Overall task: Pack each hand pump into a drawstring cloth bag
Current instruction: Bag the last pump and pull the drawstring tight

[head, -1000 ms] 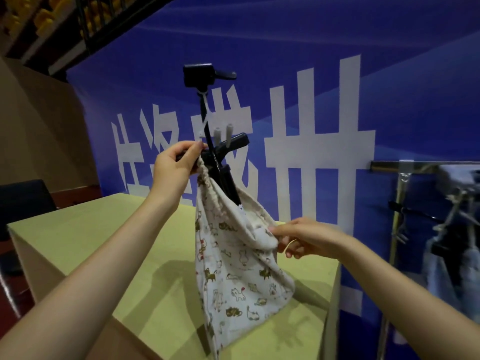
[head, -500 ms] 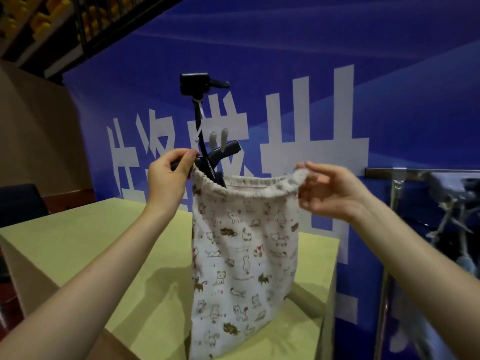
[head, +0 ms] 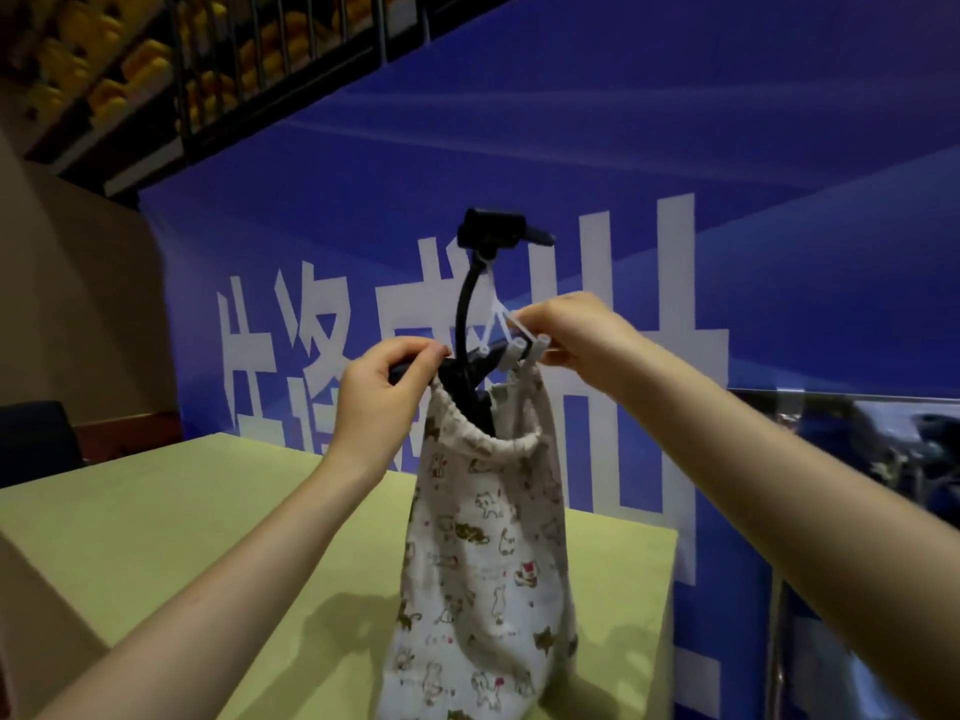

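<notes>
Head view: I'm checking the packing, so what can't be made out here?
- Pump: its lower body is hidden inside the bag.
- Bag bottom: cut off by the lower frame edge.
- Left hand: its fingertips cover what it pinches at the rim.
- Items at far right: too dark and blurred.

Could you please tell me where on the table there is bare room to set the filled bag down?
The yellow-green table is bare left of the cat-print drawstring bag, beyond the left hand. Only a narrow strip shows between bag and right table edge. The bag mouth is crowded: hand pump, right hand.
</notes>
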The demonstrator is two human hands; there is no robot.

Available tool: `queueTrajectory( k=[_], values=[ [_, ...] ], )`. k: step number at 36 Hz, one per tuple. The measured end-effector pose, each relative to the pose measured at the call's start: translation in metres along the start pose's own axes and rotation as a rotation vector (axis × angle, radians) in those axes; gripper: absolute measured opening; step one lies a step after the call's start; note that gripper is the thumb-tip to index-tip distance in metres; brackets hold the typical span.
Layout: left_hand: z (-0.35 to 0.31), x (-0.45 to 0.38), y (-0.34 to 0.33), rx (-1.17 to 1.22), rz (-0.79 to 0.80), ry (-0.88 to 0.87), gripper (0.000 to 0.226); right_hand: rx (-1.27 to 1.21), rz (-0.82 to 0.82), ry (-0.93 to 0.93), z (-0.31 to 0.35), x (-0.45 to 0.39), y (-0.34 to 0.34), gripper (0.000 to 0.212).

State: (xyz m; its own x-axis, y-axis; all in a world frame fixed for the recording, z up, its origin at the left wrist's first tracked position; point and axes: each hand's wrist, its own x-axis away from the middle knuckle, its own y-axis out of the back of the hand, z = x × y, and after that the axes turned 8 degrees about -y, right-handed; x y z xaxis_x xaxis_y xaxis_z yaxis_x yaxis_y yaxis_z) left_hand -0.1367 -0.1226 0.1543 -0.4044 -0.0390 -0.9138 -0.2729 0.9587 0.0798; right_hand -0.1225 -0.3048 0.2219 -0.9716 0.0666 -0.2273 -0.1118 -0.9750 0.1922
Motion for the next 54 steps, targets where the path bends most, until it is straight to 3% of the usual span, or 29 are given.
queueTrajectory(
  k=[7,9,14,18,25,28,32,36,41,49,54],
  values=[
    [-0.007,0.003,0.000,-0.046,0.003,-0.042,0.012,0.215,-0.037,0.146,0.017,0.008,-0.004,0.022],
    [-0.009,0.004,0.001,-0.051,-0.004,-0.049,0.014,0.168,-0.050,0.096,0.018,0.008,0.000,0.031],
    [-0.007,0.007,0.002,-0.048,-0.019,-0.023,0.011,-0.173,0.058,0.035,0.011,0.007,0.011,0.025],
    [-0.007,0.007,0.000,-0.014,-0.020,0.007,0.012,0.108,0.052,0.189,0.011,0.014,0.006,0.012],
    [-0.007,0.001,-0.006,-0.075,-0.057,0.088,0.019,0.615,-0.089,0.412,0.013,0.027,-0.007,0.013],
    [-0.008,-0.003,-0.010,-0.096,-0.029,0.133,0.027,0.615,-0.154,0.514,-0.003,0.029,-0.022,0.017],
    [-0.013,-0.007,-0.013,0.051,-0.010,0.261,0.032,0.391,-0.165,0.605,-0.023,0.037,-0.033,0.014],
    [-0.018,-0.004,-0.003,0.252,0.013,0.340,0.030,0.181,-0.124,0.554,-0.037,0.043,-0.033,0.022],
    [-0.022,0.000,0.001,0.278,0.082,0.299,0.028,0.367,-0.188,0.500,-0.042,0.044,-0.039,0.031],
    [-0.030,0.002,-0.002,0.133,0.204,0.247,0.026,0.346,-0.212,0.456,-0.042,0.045,-0.019,0.037],
    [-0.034,0.000,-0.017,0.161,0.195,0.211,0.018,0.470,-0.237,0.465,-0.041,0.049,-0.006,0.028]
  ],
)
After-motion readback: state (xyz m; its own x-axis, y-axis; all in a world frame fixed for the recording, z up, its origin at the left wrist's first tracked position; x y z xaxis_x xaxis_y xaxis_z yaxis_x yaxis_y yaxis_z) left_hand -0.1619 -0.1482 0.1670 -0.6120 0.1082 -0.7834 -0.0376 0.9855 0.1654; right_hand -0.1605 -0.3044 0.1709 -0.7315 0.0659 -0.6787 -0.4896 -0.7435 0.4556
